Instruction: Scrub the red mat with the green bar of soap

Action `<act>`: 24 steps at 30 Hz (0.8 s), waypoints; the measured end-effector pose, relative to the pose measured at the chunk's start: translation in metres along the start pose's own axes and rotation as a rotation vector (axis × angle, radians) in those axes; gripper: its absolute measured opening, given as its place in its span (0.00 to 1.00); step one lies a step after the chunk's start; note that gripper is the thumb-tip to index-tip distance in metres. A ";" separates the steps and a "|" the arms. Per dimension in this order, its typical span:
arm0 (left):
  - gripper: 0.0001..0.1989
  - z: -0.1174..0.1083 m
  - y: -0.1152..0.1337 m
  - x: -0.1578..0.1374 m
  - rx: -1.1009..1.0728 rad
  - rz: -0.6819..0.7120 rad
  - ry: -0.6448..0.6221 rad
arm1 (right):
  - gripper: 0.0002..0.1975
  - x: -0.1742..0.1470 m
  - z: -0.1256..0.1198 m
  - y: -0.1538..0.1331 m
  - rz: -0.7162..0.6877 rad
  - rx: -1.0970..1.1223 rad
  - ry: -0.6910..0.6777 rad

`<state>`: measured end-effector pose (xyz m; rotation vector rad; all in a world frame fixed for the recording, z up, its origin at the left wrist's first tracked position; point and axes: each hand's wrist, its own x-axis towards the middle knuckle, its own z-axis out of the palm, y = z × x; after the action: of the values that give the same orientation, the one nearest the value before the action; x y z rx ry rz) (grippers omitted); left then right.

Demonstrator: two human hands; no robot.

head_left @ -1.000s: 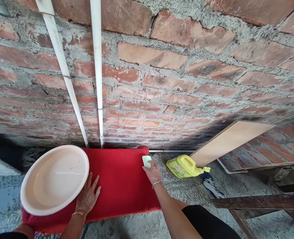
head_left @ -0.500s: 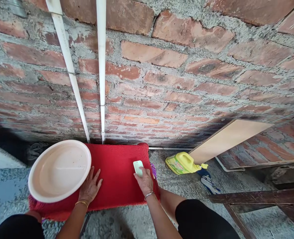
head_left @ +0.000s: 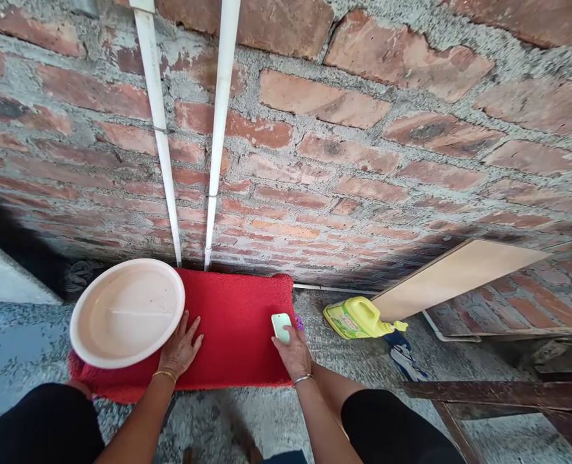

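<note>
Since a moment earlier, the block (head_left: 279, 326) has shifted rightward over the red cloth (head_left: 237, 322), and the right hand (head_left: 293, 351) has gone with it. It is now near the cloth's right edge. Its long axis runs away from the person toward the brick wall (head_left: 286, 167), the far end tipping slightly left. Right fingers grip its near end. The left hand (head_left: 182, 345) lies on the cloth with fingers spread, close by the basin (head_left: 121, 336); whether they touch its rim, I cannot tell. The basin sits on the cloth's left end, its mouth up, dark specks inside. On the floor, the yellow jug (head_left: 353, 319) lies cap to the right, its contents hidden.
</note>
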<state>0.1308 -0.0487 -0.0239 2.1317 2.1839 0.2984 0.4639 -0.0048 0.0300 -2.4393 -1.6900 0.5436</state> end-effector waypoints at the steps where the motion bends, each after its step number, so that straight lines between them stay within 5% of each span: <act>1: 0.25 0.000 0.000 0.000 0.000 0.004 0.002 | 0.23 -0.002 -0.001 -0.002 -0.032 -0.035 -0.021; 9: 0.25 -0.010 0.001 0.000 0.026 0.019 -0.028 | 0.23 -0.007 -0.037 0.015 0.235 -0.202 -0.045; 13: 0.25 -0.013 0.000 0.000 0.009 0.028 -0.041 | 0.22 -0.027 -0.026 0.005 0.206 -0.100 -0.091; 17: 0.26 -0.013 -0.001 0.001 0.016 0.022 -0.085 | 0.20 -0.043 -0.027 -0.004 0.088 -0.260 -0.178; 24: 0.26 -0.008 -0.004 0.000 -0.029 0.019 -0.099 | 0.19 -0.053 -0.052 0.001 0.226 -0.281 -0.244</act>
<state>0.1249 -0.0496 -0.0167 2.1056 2.0945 0.2190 0.4671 -0.0493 0.0897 -2.8933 -1.6870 0.6999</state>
